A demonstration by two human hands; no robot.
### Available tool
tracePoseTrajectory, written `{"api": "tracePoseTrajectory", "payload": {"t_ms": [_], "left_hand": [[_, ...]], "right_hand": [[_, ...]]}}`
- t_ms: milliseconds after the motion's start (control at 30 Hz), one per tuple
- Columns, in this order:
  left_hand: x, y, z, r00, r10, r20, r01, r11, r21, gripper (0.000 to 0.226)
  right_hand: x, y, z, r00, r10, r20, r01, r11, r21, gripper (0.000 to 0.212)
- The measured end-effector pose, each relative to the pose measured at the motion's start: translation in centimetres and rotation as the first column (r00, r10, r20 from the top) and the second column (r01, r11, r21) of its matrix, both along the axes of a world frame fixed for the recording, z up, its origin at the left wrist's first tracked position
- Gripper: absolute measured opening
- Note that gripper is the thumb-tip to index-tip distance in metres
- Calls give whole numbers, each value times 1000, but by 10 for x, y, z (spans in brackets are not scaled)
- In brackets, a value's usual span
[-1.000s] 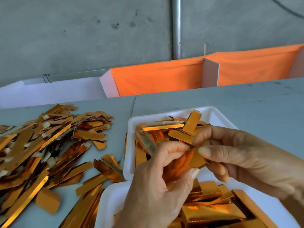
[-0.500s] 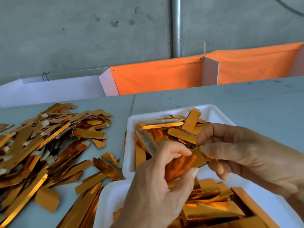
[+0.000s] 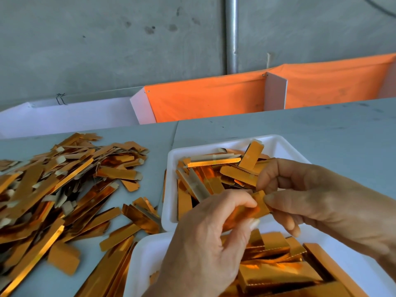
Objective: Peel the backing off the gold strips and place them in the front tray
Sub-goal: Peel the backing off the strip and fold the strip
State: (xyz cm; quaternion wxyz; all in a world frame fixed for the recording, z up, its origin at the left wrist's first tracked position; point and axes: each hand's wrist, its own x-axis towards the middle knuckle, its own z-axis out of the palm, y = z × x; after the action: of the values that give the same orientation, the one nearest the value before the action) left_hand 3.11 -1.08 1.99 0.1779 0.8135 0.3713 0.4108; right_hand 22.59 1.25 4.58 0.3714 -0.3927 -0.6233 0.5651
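Above the near edge of the tabletop, between two white trays: gold strip (image 3: 256, 207) pinched by left hand (image 3: 205, 249) and right hand (image 3: 317, 202), steadied for peeling.

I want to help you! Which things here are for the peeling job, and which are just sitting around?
For the job: left hand and right hand pinching one gold strip; far tray; near tray; strip pile on the table.

Just there: orange cloth, white divider, metal pipe, grey wall.
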Motion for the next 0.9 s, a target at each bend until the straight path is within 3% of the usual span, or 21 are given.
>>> {"api": "tracePoseTrajectory", "payload": {"t_ms": [200, 367, 500, 633, 900], "left_hand": [[-4, 1, -3, 997, -46, 65, 48, 999, -19, 19], [-4, -1, -3, 993, -71, 96, 75, 997, -35, 17], [-4, -1, -2, 993, -55, 108, 61, 997, -49, 17], [-4, 1, 0, 986, -73, 147, 90, 990, -111, 16], [-3, 3, -2, 993, -57, 104, 81, 966, -245, 25]], "right_hand": [[4, 1, -1, 968, 70, -240, -106, 985, -138, 8], [3, 5, -10, 927, 126, -353, -198, 964, -178, 26], [1, 8, -14, 935, 131, -329, -191, 969, -158, 26], [2, 9, -18, 925, 132, -356, -206, 962, -177, 40], [5, 9, -16, 971, 88, -221, -138, 964, -225, 45]]}}
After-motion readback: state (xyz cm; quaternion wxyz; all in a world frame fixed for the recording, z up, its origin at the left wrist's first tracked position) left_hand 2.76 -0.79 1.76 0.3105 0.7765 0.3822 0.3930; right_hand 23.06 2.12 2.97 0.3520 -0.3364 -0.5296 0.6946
